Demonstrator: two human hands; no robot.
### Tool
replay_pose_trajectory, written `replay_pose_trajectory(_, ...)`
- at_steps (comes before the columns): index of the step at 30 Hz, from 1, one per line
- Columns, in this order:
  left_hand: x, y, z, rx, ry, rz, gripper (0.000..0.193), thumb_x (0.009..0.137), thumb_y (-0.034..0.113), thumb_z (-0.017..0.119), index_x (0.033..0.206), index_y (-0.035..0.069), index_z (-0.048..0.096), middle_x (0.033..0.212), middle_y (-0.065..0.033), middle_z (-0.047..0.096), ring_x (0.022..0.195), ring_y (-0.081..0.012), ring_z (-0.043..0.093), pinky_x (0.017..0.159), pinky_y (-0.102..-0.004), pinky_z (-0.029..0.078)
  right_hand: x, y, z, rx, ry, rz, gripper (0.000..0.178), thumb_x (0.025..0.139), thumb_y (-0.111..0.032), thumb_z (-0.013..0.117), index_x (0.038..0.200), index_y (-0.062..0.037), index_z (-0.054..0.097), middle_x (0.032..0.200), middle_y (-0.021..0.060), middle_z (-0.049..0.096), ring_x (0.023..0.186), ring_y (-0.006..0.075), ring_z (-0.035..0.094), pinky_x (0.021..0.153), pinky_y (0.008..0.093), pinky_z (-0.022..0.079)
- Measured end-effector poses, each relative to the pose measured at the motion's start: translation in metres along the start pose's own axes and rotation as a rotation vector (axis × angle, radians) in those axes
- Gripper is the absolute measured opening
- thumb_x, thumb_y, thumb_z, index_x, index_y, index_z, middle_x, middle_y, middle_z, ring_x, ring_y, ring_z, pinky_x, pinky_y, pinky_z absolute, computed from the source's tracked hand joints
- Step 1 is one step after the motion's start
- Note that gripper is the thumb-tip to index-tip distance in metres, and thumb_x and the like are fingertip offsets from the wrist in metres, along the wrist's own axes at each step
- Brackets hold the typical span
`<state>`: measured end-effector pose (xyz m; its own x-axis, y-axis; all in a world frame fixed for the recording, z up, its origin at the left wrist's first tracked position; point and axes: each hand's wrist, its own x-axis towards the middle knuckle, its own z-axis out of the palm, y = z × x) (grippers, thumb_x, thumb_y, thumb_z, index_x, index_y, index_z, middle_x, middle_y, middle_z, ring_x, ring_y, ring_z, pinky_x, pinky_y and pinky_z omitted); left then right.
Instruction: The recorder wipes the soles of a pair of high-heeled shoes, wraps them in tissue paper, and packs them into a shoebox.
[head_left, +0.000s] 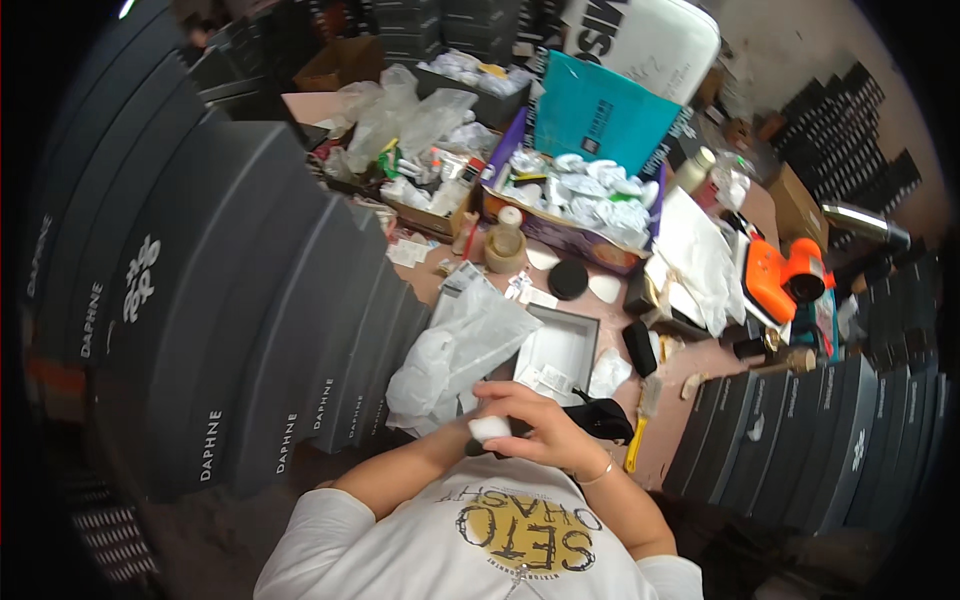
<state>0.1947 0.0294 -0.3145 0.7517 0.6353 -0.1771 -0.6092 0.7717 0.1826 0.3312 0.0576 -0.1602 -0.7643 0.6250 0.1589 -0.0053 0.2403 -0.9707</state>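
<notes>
Close to my body, my right hand (545, 425) curls its thumb and fingers around a small white wad (490, 430), perhaps tissue or cloth. My left hand (462, 432) meets it from the other side; its fingers are mostly hidden, and a dark thing shows just under the wad, too covered to name. Beyond the hands a sheet of white tissue paper (455, 350) lies crumpled beside an open grey shoe box (565, 345) with a white inside. A black shoe (600, 418), partly hidden, rests right of my right hand.
Stacked dark shoe boxes (230, 300) wall the left; more boxes (790, 440) stand at right. A yellow-handled brush (640, 430) lies near the table's right side. Farther back are a jar (505, 245), a purple carton (575, 235) of white wads and an orange device (775, 280).
</notes>
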Motion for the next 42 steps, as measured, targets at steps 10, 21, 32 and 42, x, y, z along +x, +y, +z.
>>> replay_pose_trajectory(10,-0.025,0.014,0.039,-0.041,0.178,0.271,0.038,0.088,0.037,0.055,0.114,0.01,0.055,0.107,-0.0078,0.062,0.092,-0.0169,0.061,0.081,-0.0332,0.052,-0.017,0.027,0.013,-0.135,0.653,0.134,0.036,0.076,-0.003,0.07,0.108,-0.0004,0.055,0.094,0.0061,0.055,0.082,0.0151,0.058,0.07,0.0262,0.048)
replay_pose_trajectory(21,-0.045,0.009,0.016,-0.186,0.279,0.447,0.023,0.081,0.033,0.054,0.088,0.011,0.06,0.086,-0.0061,0.063,0.076,-0.024,0.061,0.069,-0.0375,0.05,-0.01,0.052,0.05,-0.4,0.083,0.042,0.039,0.09,-0.015,0.059,0.126,-0.0014,0.053,0.125,0.0176,0.055,0.122,0.0299,0.048,0.101,0.0383,0.036)
replay_pose_trajectory(32,-0.104,0.015,0.03,-0.153,0.42,0.489,0.023,0.082,0.028,0.059,0.09,0.007,0.059,0.079,-0.0048,0.06,0.07,-0.0183,0.058,0.064,-0.0311,0.049,0.016,0.001,0.104,-0.633,0.044,-0.206,0.031,0.083,0.004,0.055,0.113,-0.0012,0.058,0.105,0.0192,0.06,0.097,0.0365,0.058,0.085,0.0401,0.047)
replay_pose_trajectory(42,-0.081,-0.045,0.056,-0.065,0.459,0.443,0.024,0.082,0.03,0.061,0.088,0.007,0.059,0.082,-0.0051,0.06,0.073,-0.0178,0.057,0.066,-0.0286,0.048,-0.043,-0.025,0.085,-0.476,0.009,-0.146,0.033,0.085,-0.008,0.062,0.115,0.0029,0.056,0.106,0.0225,0.06,0.099,0.0353,0.058,0.088,0.0383,0.045)
